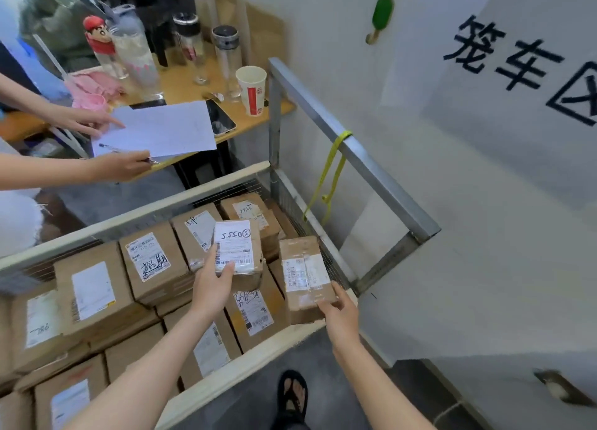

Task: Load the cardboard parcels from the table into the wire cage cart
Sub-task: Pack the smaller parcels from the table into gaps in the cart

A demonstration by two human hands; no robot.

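While the left hand (211, 287) grips a white-labelled parcel (237, 245) and the right hand (339, 313) holds a taped parcel (302, 268) above the crowded wire cage cart (355, 158), loading seems nearly done, as no parcel shows on the counter (181, 85).

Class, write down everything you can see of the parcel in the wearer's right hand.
The parcel is a brown cardboard box with clear tape over a white label on top. It is tilted at the right end of the wire cage cart, above other parcels, beside the mesh. The right hand grips its near end.
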